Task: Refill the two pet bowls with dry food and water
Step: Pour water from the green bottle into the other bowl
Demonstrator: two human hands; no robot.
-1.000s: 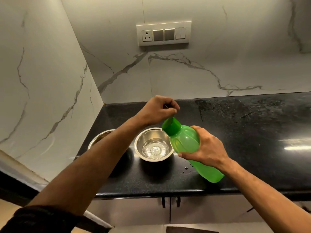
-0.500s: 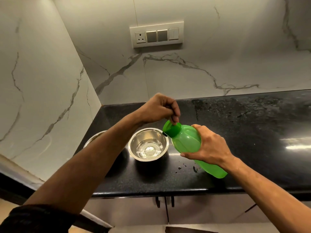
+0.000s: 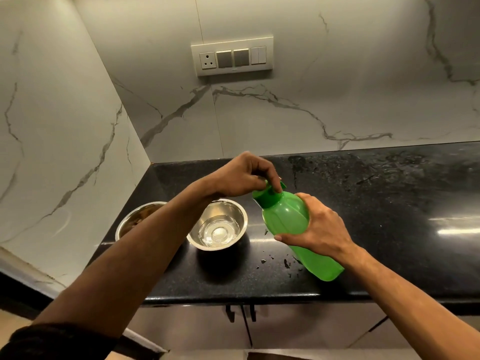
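**Both hands on the green bottle beside the two bowls**

While the right hand [image 3: 320, 227] holds the bottle [image 3: 288, 219] by its middle, with fingers and thumb curled round the green body, the bottle is tilted: its base [image 3: 328, 271] is near the front edge of the bench [image 3: 389, 203] and its cap [image 3: 267, 197] points up and to the left. I cannot tell if the base touches the bench. Small drops [image 3: 285, 262] of water lie on the black surface just left of the base.

The left arm crosses from the lower left, with a dark sleeve [image 3: 54, 341] at the bottom. The left hand [image 3: 241, 175] is over the cap, its grip curled, and the fingertips pinch the cap at its top. A small green flap stands up behind the fingers.

To the left of the bottle stands a steel bowl [image 3: 217, 226] with clear water in it. A second bowl [image 3: 137, 219] stands further left, near the corner, partly hidden by the left forearm; something brown shows inside.

Behind the bench rises a marble wall [image 3: 311, 113] with grey veins, and a switch plate [image 3: 232, 55] with one socket is fixed to it.
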